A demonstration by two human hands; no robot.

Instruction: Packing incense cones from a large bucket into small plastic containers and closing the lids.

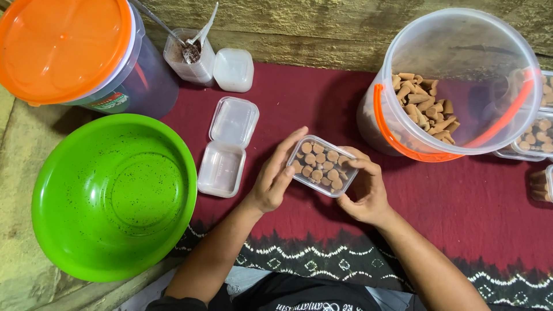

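Note:
Both of my hands hold a small clear plastic box (322,165) packed with several brown cone-shaped pieces, its lid closed over them. My left hand (275,173) grips its left end, thumb and fingers curled around the edge. My right hand (363,190) grips the right end from below and the side. The box is just above a dark red cloth (472,201). An empty hinged clear box (226,145) lies open on the cloth to the left of my left hand.
A clear bucket (455,80) with an orange handle holds more brown cones at the right. A large green bowl (112,193) sits at the left, an orange-lidded bucket (75,49) behind it. A small container with spoons (190,55) and a small closed box (233,69) stand at the back. Filled boxes (536,138) lie at the right edge.

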